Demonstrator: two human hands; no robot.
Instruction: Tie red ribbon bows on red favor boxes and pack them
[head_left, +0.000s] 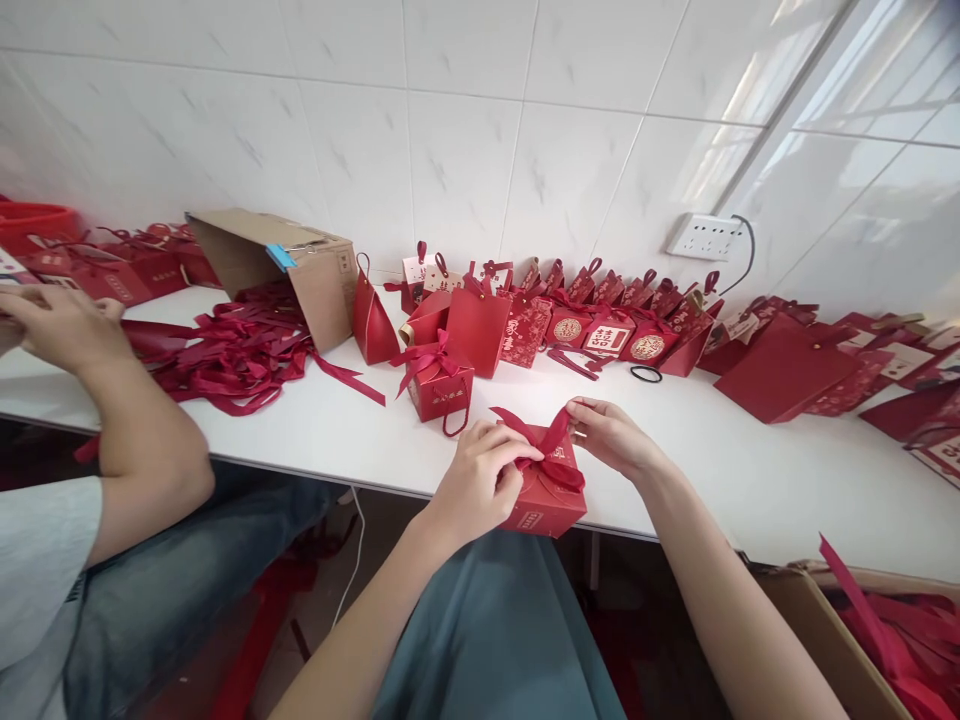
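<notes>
A red gift box (546, 508) with pale printing sits at the table's front edge, right in front of me. Across its top runs a dark red ribbon (556, 434), crossed at the middle with its ends sticking out. My left hand (480, 475) is closed at the box's left side, its fingers pinching the ribbon at the crossing. On the other side, my right hand (609, 436) holds the upper right part of the ribbon between thumb and fingertips. Just behind stands a smaller red box (441, 390) with a bow on top and a cord handle.
Along the tiled wall stand several red gift boxes (480, 330). A cardboard box (322, 295) lies on its side, spilling ribbons (232, 350). A co-worker's arm (142, 410) is at left. Another carton (802, 620) with ribbons stands at lower right. A black ring (646, 374) lies on the table.
</notes>
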